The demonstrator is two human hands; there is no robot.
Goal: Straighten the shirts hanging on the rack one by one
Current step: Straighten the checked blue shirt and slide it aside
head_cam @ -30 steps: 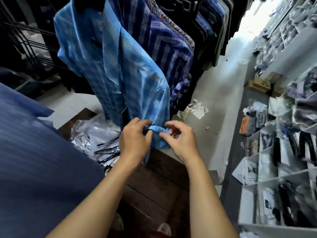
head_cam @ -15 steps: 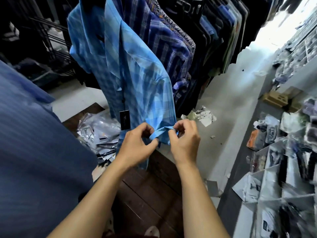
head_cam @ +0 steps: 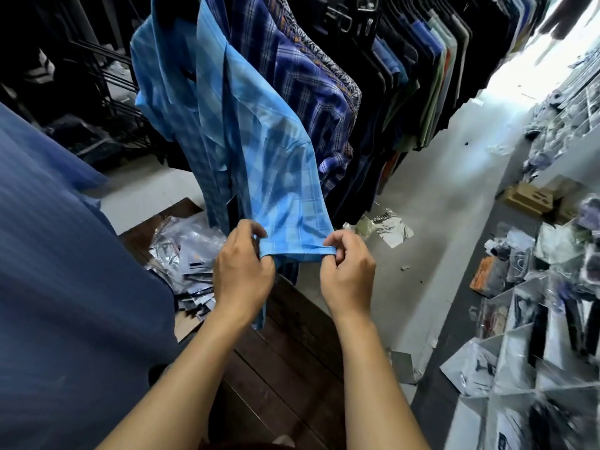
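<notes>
**Both grips drawing the blue sleeve hem flat**

The left grip (head_cam: 243, 271) and the right grip (head_cam: 347, 271) are each pinching one end of the sleeve hem (head_cam: 297, 250). Thumbs and curled fingers are clamping the turned-up edge, so the hem is running taut and nearly level between them.

To do this step well, both sides probably want to be pulling outward evenly and slightly downward, smoothing the fold along its whole length. A hard or lopsided tug is likely to tilt the hanger or drag the shoulder off it. Once the edge is lying flat, the sleeve should be let down gently beside the shirt body.

The sleeve belongs to the light blue checked shirt (head_cam: 259, 141), which is rising up and away from the grips toward the upper left. Its front panels are hanging just behind the left grip. It is hanging at the near end of the rack, in front of the row of darker shirts (head_cam: 324, 92), which are waiting their turn. Below, plastic packets (head_cam: 188, 251) are lying on the floor.
</notes>
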